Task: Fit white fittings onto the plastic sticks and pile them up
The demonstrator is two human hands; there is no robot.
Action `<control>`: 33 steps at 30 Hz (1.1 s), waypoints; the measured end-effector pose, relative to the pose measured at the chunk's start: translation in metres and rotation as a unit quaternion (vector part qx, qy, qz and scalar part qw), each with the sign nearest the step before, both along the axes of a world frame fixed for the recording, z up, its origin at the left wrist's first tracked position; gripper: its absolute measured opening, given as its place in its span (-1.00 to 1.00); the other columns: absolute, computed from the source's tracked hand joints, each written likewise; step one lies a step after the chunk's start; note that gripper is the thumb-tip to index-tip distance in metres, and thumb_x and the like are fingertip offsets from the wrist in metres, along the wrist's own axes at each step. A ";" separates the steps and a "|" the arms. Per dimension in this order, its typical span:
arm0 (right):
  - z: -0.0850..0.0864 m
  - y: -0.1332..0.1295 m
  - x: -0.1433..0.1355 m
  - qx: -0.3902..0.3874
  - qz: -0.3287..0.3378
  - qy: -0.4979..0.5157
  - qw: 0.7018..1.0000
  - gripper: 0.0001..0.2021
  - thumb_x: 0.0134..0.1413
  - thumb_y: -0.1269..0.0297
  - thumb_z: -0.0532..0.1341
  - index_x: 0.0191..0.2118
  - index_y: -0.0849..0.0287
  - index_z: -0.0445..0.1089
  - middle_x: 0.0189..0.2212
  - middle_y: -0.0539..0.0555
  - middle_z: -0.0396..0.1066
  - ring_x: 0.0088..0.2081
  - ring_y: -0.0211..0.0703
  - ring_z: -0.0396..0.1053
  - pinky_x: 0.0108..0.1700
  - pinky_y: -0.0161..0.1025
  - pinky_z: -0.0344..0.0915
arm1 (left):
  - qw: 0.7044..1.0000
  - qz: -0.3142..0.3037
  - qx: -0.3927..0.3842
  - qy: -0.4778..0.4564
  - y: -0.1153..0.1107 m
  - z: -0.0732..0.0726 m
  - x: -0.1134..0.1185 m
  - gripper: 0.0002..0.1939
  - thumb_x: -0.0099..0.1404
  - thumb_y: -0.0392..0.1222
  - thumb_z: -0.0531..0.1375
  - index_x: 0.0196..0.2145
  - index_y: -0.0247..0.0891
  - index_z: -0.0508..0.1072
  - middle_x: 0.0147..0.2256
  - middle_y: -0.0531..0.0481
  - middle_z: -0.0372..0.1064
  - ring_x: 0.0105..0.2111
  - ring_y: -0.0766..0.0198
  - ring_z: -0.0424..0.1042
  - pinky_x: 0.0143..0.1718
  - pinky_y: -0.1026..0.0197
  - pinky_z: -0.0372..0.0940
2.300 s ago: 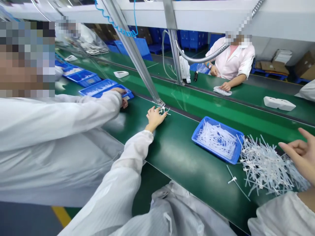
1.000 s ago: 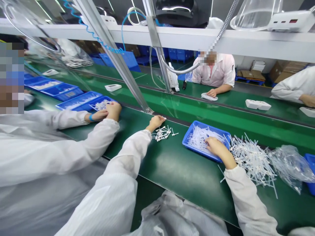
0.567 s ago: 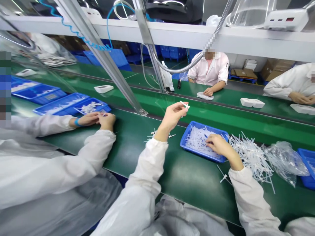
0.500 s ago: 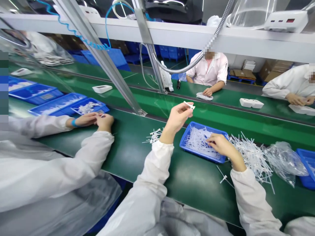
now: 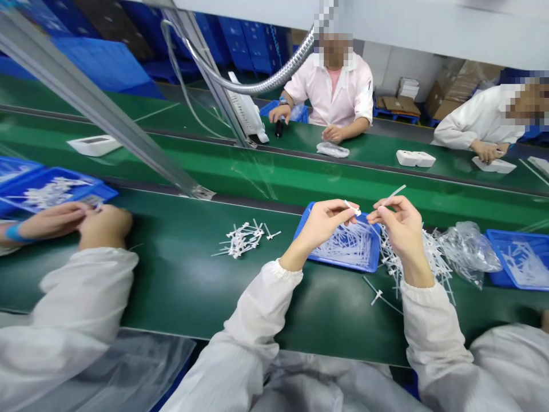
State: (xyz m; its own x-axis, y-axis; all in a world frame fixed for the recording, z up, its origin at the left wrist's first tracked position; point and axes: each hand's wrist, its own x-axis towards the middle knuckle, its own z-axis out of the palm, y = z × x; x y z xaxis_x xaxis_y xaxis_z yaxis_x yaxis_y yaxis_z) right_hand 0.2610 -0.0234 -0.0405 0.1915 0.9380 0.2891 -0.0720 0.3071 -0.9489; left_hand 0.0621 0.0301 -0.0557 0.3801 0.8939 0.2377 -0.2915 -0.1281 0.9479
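Observation:
My left hand (image 5: 321, 224) pinches a small white plastic piece with a wider end (image 5: 357, 211) between thumb and fingertips. Close to its right, my right hand (image 5: 401, 222) is closed on a thin white plastic strip (image 5: 395, 193), which sticks up past the fingers. A narrow gap separates the two hands. Behind and below them sits a blue tray (image 5: 338, 265) full of thin white strips. On the right, partly behind my right hand, lies a heap of loose white strips (image 5: 435, 260). A small pile of white T-shaped pieces (image 5: 242, 239) rests left of the tray.
A crossed white piece (image 5: 378, 295) lies before the tray. Further right are a crumpled clear bag (image 5: 469, 252) and another blue tray (image 5: 493, 279). A co-worker's hands (image 5: 103, 223) are at far left. A slanted metal post (image 5: 141, 140) meets the bench. Two people sit opposite.
My right hand has come up out of the tray with a strip and moved beside my left hand. The view has turned downward and right. A person opposite now reaches to a black object.

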 end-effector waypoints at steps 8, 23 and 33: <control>0.007 -0.005 -0.006 0.007 0.002 0.027 1.000 -0.78 0.06 0.25 0.54 -0.25 0.10 0.53 -0.42 -0.07 0.47 -0.46 -0.31 0.41 -0.43 -0.32 0.41 | 1.000 0.002 0.017 0.008 -0.016 0.009 0.004 -0.75 0.22 -0.03 0.55 -0.27 -0.24 0.74 -0.23 -0.14 0.71 -0.28 0.16 0.67 -0.20 0.13 0.59; 0.008 -0.008 -0.028 -0.010 0.041 0.095 0.995 -0.61 0.02 0.16 0.58 -0.33 0.09 0.33 -0.48 -0.11 0.52 -0.51 -0.33 0.41 -0.45 -0.35 0.34 | 0.997 0.033 0.072 -0.010 -0.020 0.010 0.005 -0.82 0.25 -0.03 0.53 -0.31 -0.17 0.76 -0.27 -0.09 0.69 -0.30 0.18 0.66 -0.21 0.14 0.56; -0.005 -0.005 -0.025 -0.015 0.037 0.022 0.999 -0.71 0.12 0.21 0.54 -0.29 0.11 0.40 -0.44 -0.07 0.56 -0.48 -0.32 0.45 -0.38 -0.33 0.42 | 0.976 0.049 0.174 0.118 -0.012 0.014 -0.011 -0.94 0.31 -0.12 0.49 -0.27 -0.10 0.79 -0.29 -0.07 0.70 -0.31 0.19 0.64 -0.27 0.19 0.45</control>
